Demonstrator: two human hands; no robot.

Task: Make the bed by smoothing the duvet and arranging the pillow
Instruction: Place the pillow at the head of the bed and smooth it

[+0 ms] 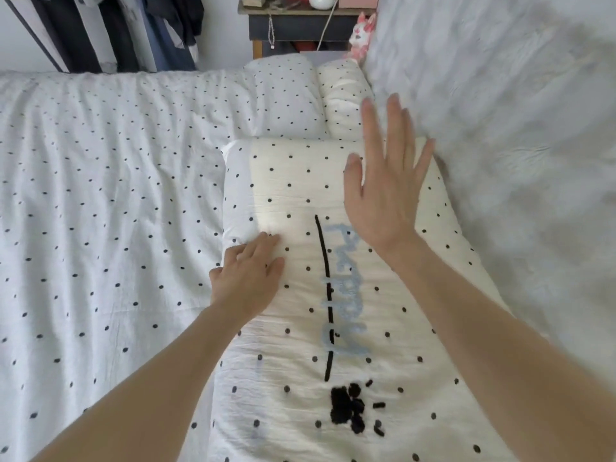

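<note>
A cream pillow [293, 195] with black dots, a black line and blue lettering lies lengthwise in front of me on the bed. My left hand [250, 271] presses flat on its left edge, fingers straight. My right hand [386, 185] hovers over the pillow's far right part with fingers spread, palm down; I cannot tell whether it touches. The white dotted duvet [100, 195] covers the bed to the left, with light wrinkles. A second dotted pillow [283, 95] and a cream cushion [343, 101] lie at the head end beyond it.
A white wall [516, 145] runs along the right side of the bed. A dark bedside table [300, 25] with small items stands behind the pillows, a pink-and-white toy [361, 31] beside it. Clothes [116, 28] hang at the back left.
</note>
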